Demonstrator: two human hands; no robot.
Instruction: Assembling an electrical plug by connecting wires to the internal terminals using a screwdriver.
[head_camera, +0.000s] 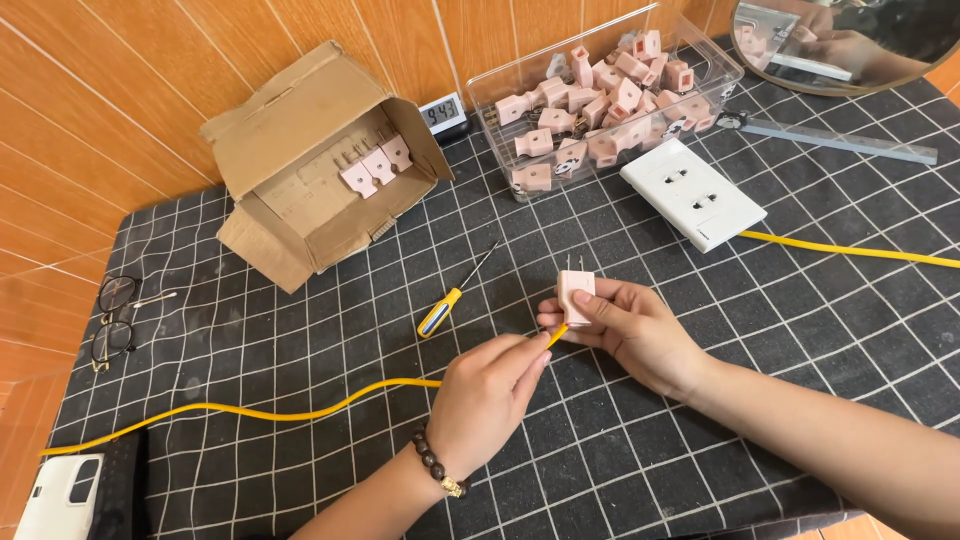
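Observation:
My right hand (632, 330) grips a pink two-prong plug (575, 292) upright, prongs pointing away from me, above the black checked cloth. My left hand (485, 395), with a bead bracelet on the wrist, pinches the end of a yellow cable (300, 410) right at the plug's underside. The cable trails left across the cloth. A screwdriver (448, 305) with a yellow and blue handle lies just left of the plug, untouched.
A clear plastic bin (520, 175) holds several pink plugs. A white socket plate (692, 193) with a second yellow cable (860, 250) lies at right. An open cardboard box (300, 130) with three plugs, a small digital clock (443, 113), eyeglasses (115, 320), a ruler (850, 140) and a mirror (850, 45) surround them.

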